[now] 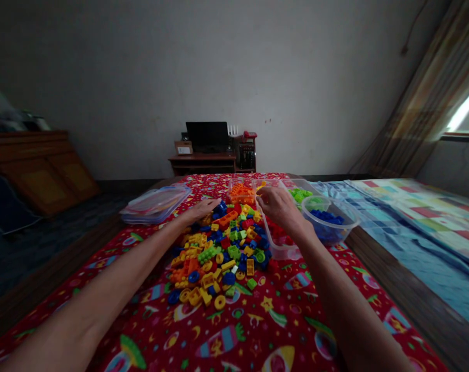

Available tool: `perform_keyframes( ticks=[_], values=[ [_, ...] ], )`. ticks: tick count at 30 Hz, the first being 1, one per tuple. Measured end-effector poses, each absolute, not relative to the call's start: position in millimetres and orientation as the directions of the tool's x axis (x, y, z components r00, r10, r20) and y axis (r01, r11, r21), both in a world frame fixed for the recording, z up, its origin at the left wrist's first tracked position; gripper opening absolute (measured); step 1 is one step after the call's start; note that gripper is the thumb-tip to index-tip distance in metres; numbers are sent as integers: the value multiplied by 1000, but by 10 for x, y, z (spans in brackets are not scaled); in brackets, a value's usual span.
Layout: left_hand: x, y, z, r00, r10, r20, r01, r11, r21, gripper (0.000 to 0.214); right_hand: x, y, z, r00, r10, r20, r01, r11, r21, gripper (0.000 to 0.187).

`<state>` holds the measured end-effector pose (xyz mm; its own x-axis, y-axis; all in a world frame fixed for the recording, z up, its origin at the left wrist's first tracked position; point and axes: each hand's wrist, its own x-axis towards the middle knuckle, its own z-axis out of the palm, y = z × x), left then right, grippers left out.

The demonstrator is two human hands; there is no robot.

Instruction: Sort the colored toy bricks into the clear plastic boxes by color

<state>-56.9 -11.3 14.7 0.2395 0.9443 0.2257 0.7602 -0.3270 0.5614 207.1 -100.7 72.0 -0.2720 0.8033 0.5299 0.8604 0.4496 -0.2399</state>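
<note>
A loose pile of toy building bricks point(228, 250) in yellow, orange, blue, green and red lies on the red patterned cloth point(250, 330). At the pile's far left edge is my left hand point(203, 208), its fingertips closed against a blue brick point(221, 207). My right hand point(276, 204) hangs over the clear divided plastic containers point(281, 252), right of the pile. Its fingers are curled together, and what they may hold is hidden. Beyond them shows a yellow piece point(262, 184). Red bricks point(277, 233) lie in the container below this hand.
Orange bricks point(242, 193) and green bricks point(300, 195) fill other containers at the back. A round clear bowl point(348, 223) with blue bricks point(327, 217) stands at right. Stacked plastic lids point(154, 204) lie at left. A bed point(420, 222) adjoins the table's right side.
</note>
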Motion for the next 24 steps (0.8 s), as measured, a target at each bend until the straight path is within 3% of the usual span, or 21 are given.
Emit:
perform_keyframes(
  ticks=[4,10,13,20,24],
  values=[
    [-503,-311,215,287,923,256,756,-383,531,58,2012,-1044,703,-311,822,477,873,446,-199,25],
    [-258,-824,238,492,798,348,654,-603,457,50,1910,-1078,650,-361,839,407,877,454,-159,25],
    [-209,-1011,243,555,770,315,624,-636,454,43,1870,-1109,602,-376,831,411,868,471,-158,25],
    [-507,-1014,315,421,830,366,661,-557,503,41,1655,-1141,410,-518,793,319,815,571,-95,38],
    [-718,-926,299,376,866,331,707,-498,502,45,1502,-1143,296,-591,765,257,797,603,39,44]
  ],
)
